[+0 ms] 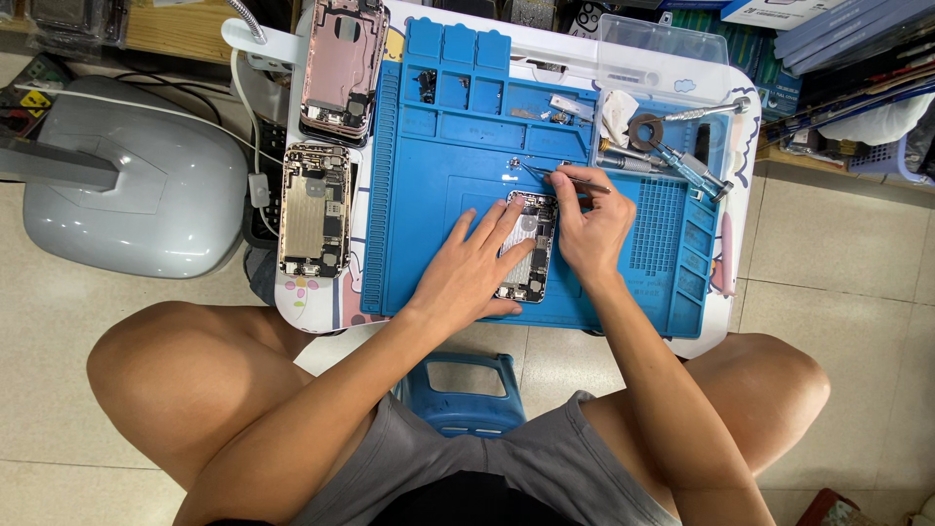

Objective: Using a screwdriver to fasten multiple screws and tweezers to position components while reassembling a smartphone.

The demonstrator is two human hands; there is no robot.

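While the left hand [474, 271] lies flat on the opened phone [527, 245], the right hand [588, 226] pinches tweezers [565, 178] — hands apart.

Matt blue rubbery mat [458, 166]; shiny metal tweezers [570, 178]; glossy tiled floor [847, 253].

Three opened phone housings show: one [527, 245] under the left grip [467, 268], and two well to that grip's left, a gold one [315, 209] and a pink one [343, 68]. One pair of tweezers [570, 179] sits in the right grip [591, 229]. One blue mat [438, 166] lies beneath both grips.
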